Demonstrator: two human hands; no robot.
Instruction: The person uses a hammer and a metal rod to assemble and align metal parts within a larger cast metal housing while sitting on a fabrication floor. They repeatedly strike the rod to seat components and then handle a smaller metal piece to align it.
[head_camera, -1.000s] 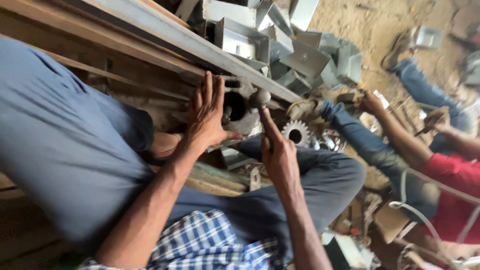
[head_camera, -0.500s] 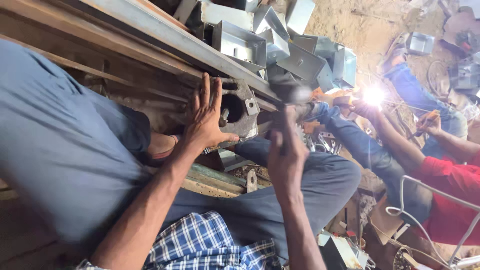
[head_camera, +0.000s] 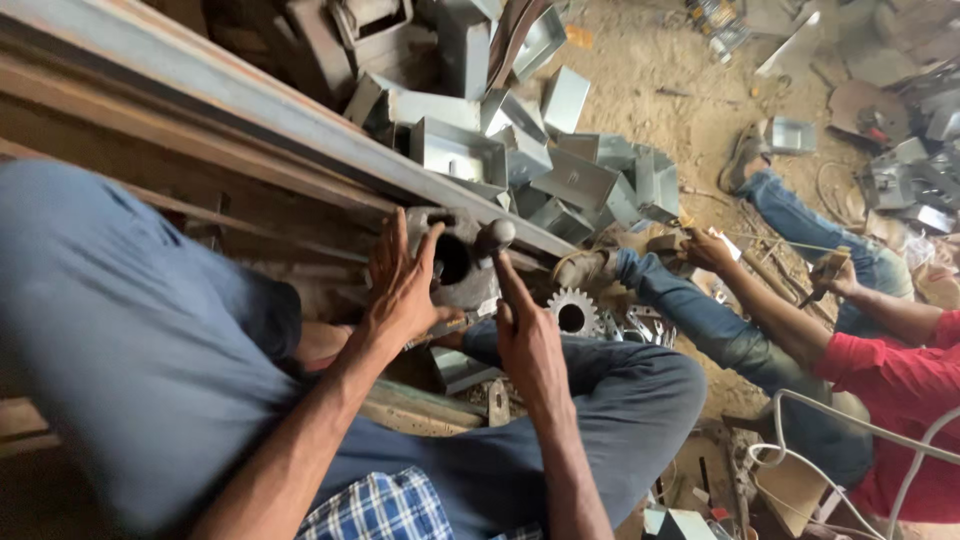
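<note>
My left hand (head_camera: 402, 285) lies flat, fingers spread, against a grey metal block with a round hole (head_camera: 455, 262). That block sits against a long steel beam (head_camera: 300, 130). My right hand (head_camera: 525, 335) holds a hammer by its handle, forefinger stretched along it. The rounded hammer head (head_camera: 494, 236) rests at the block's upper right edge. Both forearms reach out over my blue-trousered legs.
A toothed gear (head_camera: 572, 312) lies just right of my right hand. Several grey sheet-metal boxes (head_camera: 560, 170) are piled behind the beam. Another person in a red shirt (head_camera: 900, 390) and jeans sits at the right, hands (head_camera: 705, 248) on a rod.
My right hand, raised and blurred half a second ago, has come back down with the hammer head at the block. The bright spark by the other person's hands is gone.
</note>
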